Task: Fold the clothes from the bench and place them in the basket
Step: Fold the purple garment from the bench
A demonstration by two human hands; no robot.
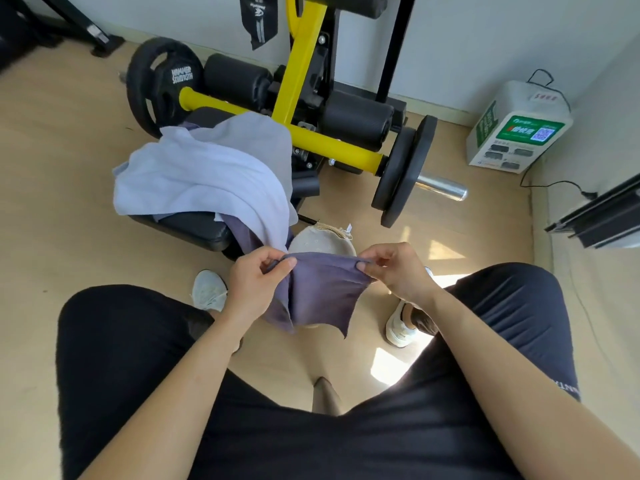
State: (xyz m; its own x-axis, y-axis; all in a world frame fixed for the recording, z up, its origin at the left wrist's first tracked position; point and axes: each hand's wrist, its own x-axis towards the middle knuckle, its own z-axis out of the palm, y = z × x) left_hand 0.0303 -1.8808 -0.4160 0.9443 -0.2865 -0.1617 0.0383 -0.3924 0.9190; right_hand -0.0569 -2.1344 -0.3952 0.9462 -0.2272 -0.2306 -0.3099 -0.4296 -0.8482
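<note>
A dark purple garment [320, 292] hangs between my two hands above the floor, and its far end trails up onto the black bench [194, 225]. My left hand [258, 282] pinches its top edge on the left, while my right hand [398, 271] pinches the same edge on the right. A pale lavender garment [204, 171] lies spread over the bench. Just behind the purple cloth stands a beige woven basket [323, 240], mostly hidden by it.
A yellow and black weight machine [304, 84] with black plates [401, 171] stands behind the bench. A white charging box [516, 129] sits by the right wall, its cable on the floor. My knees and white shoes [207, 291] flank the basket.
</note>
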